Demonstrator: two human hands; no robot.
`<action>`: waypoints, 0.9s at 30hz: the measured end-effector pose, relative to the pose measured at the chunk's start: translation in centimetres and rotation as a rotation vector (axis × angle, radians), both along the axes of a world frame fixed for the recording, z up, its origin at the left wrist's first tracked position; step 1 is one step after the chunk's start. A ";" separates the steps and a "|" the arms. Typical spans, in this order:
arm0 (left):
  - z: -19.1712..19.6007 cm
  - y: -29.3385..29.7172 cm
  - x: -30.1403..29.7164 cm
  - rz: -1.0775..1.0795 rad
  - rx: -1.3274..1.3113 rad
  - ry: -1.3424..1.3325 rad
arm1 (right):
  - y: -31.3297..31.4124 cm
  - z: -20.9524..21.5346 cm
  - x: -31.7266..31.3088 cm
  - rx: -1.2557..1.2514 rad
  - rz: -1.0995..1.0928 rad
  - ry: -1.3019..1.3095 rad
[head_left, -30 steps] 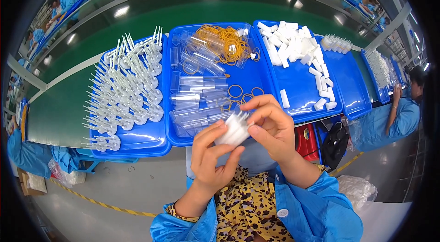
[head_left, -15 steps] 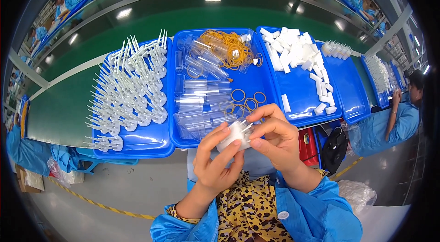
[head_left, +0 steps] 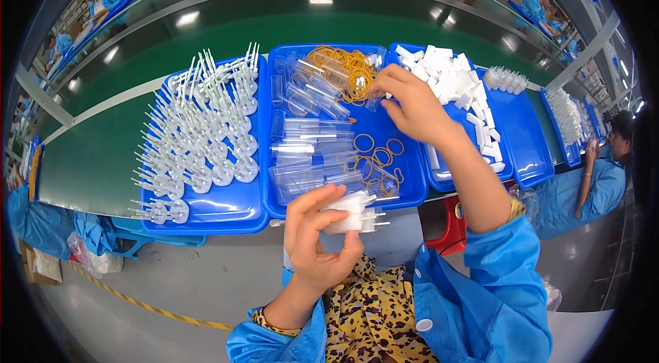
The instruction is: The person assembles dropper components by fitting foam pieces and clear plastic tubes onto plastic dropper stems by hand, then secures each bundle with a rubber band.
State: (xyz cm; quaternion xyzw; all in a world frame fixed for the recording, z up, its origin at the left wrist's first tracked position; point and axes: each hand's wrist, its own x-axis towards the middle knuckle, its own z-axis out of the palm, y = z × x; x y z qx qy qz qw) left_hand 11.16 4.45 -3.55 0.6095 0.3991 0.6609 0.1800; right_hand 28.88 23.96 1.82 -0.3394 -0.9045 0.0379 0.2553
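My left hand grips a small assembly of white pieces, with clear plastic around it and thin white rods sticking out to the right. Fingers and thumb pinch it from the left, in front of the middle blue tray. At that tray's upper right my right hand reaches down, thumb and fingers apart around a small white bit. Yellow rubber bands lie in a heap just left of its fingertips. Clear plastic sleeves fill the tray's left side, and several loose bands lie right of them.
To the left, a blue tray holds rows of white round-based parts with upright rods. White rectangular blocks pile up in a right-hand tray, partly behind my right forearm. Beyond runs a green belt. A co-worker sits at far right.
My right hand has left the white assembly and moved up and away to the middle tray's upper right. My left hand still holds the assembly, its rods now pointing more to the right.
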 end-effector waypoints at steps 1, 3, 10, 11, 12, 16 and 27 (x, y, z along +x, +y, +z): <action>-0.1 0.1 0.1 -0.027 -0.011 -0.063 | 1.0 -1.0 0.5 0.001 -0.003 -0.002; -0.2 0.2 0.1 -0.026 -0.004 -0.059 | 2.1 -2.1 0.6 0.093 -0.094 -0.317; -0.4 0.7 -0.1 -0.032 -0.046 -0.087 | 0.4 -0.3 0.4 0.026 0.021 -0.017; -0.4 0.7 -0.1 -0.033 -0.048 -0.085 | -0.4 -0.2 0.1 0.024 0.019 -0.016; -0.5 0.8 -0.1 -0.019 -0.056 -0.115 | -1.5 -0.1 -0.2 -0.439 0.033 0.389; -0.3 1.3 0.8 0.008 -0.071 -0.189 | -6.6 0.5 0.2 -1.199 0.082 1.178; 2.2 2.3 4.8 0.033 0.013 0.216 | -11.2 -1.5 -0.2 -1.128 0.222 1.832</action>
